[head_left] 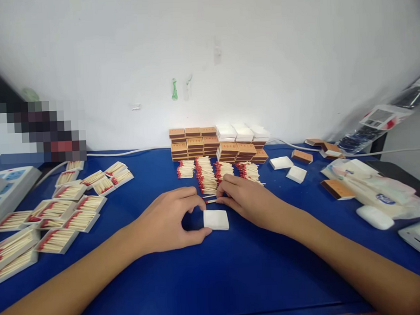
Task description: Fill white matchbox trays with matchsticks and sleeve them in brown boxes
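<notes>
A small white matchbox tray [216,220] lies on the blue table in front of me. My left hand [171,219] curls round its left side, thumb at the near corner and fingertips by the far corner. Just beyond, my right hand [241,198] pinches the pale end of a red-tipped match [211,201] at the near edge of the loose matches. Those loose matches [205,175] lie in several columns, red heads to the left. Behind them stand stacked brown matchboxes [194,143], with white trays [226,132] on top at the right.
At left are several trays filled with matches [58,239] and a white power strip [18,184]. To the right lie two white trays [296,173], brown matchboxes [337,189], a tissue pack [385,194], a white rounded object [375,216] and a plastic bottle [378,117]. A white cable [126,153] runs along the wall.
</notes>
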The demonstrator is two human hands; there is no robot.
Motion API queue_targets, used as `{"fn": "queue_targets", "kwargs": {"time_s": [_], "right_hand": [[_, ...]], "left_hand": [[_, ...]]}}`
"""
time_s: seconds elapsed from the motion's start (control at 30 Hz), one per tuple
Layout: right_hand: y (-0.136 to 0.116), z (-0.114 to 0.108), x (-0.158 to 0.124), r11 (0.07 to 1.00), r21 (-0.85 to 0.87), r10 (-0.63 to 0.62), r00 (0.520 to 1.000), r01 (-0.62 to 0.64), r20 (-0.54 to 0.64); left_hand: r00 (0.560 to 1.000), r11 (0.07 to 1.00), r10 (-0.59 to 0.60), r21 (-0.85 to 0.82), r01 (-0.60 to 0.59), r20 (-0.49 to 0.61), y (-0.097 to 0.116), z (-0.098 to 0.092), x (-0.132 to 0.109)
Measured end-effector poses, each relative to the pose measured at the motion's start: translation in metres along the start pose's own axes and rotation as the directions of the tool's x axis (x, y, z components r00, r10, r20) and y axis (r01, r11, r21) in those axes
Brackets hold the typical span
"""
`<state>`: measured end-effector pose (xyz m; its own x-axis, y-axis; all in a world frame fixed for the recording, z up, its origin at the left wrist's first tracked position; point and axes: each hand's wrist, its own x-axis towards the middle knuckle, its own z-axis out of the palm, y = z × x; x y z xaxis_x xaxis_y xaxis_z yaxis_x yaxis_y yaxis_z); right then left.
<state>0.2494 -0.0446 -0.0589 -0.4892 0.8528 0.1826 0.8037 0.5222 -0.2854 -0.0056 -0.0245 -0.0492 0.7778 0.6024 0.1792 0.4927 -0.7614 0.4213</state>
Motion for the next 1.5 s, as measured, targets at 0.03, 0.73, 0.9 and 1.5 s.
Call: {"fn": "queue_targets", "kwargs": {"time_s": [0.03, 0.73, 0.9, 1.5], "right_hand": [[0.001, -0.001, -0.001, 1.000, -0.007, -0.003, 1.000, 0.003, -0.012], [0.001, 0.012, 0.006, 0.995, 0.071, -0.056, 0.990, 0.065, -0.126], [-0.003, 0.013, 0.007, 0.998, 0.041, -0.032, 0.995, 0.036, -0.092], [-0.008, 0.005, 0.006, 0.998, -0.052, 0.025, 1.000, -0.024, 0.016]], "left_hand": [[1.000, 1.000, -0.007, 0.004, 0.007, -0.006, -0.001, 0.000, 0.000], [1.000, 0.997, -0.027, 0.078, 0.027, -0.012, -0.005, -0.007, 0.001], [1.000, 0.994, -0.014, 0.112, 0.015, -0.011, -0.004, -0.009, 0.001], [0.999, 0.993, -0.031, 0.115, 0.030, 0.007, -0.002, -0.010, 0.000]]}}
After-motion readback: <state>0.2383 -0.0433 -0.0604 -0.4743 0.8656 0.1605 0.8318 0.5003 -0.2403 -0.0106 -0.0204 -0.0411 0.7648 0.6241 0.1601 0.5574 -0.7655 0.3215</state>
